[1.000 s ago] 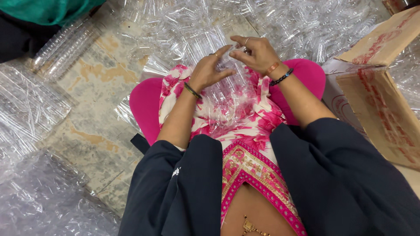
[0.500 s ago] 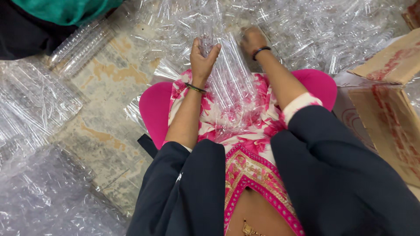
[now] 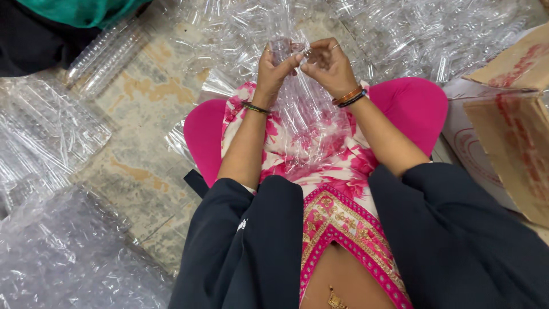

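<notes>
A clear plastic bag (image 3: 303, 123) filled with clear plastic pieces rests on my lap, standing upright over the pink and white floral cloth. My left hand (image 3: 274, 68) grips the gathered top of the bag. Close beside it, my right hand (image 3: 327, 64) pinches the same bunched plastic at the bag's mouth. Both wrists wear bangles. My knees in pink cloth (image 3: 412, 103) spread to either side of the bag.
Heaps of clear plastic containers (image 3: 412, 34) cover the floor ahead and a stack (image 3: 108, 51) lies at the left. Bubble wrap (image 3: 63, 257) lies at the lower left. A cardboard box (image 3: 509, 114) stands at the right. Another person's green and black clothing (image 3: 63, 23) shows top left.
My hands reached forward over the bag half a second ago, then came back together at its top, where they now hold the gathered plastic.
</notes>
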The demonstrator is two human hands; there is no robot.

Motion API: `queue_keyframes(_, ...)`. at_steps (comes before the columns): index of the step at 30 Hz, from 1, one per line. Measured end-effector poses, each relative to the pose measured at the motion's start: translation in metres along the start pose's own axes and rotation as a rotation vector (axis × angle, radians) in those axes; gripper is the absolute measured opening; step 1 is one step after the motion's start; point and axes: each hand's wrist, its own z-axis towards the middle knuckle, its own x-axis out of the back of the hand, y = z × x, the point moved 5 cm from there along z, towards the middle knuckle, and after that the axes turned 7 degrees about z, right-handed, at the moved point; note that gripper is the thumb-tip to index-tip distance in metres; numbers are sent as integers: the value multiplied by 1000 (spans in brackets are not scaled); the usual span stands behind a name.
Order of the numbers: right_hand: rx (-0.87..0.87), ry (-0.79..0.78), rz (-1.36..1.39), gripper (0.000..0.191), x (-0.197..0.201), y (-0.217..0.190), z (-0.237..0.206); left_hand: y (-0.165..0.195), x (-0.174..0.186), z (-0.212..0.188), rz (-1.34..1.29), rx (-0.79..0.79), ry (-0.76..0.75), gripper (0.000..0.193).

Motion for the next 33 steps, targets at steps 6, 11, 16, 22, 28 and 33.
queue_keyframes(6,284,102,-557,48,-12,-12,-9,-1,5,0,1,23,119,44)
queue_keyframes(11,289,106,-572,47,-20,-6,-13,4,8,-3,-8,16,137,43)
queue_keyframes(16,207,87,-467,45,-19,-6,-10,10,11,-4,116,-66,140,42)
queue_keyframes(22,101,-52,-283,43,-24,-5,-25,18,9,-7,580,-262,232,42)
queue_keyframes(28,223,77,-257,38,3,-42,-12,25,4,-13,817,-344,236,53)
queue_keyframes(33,240,-120,-651,28,46,-92,20,33,-9,-21,1057,-475,115,57)
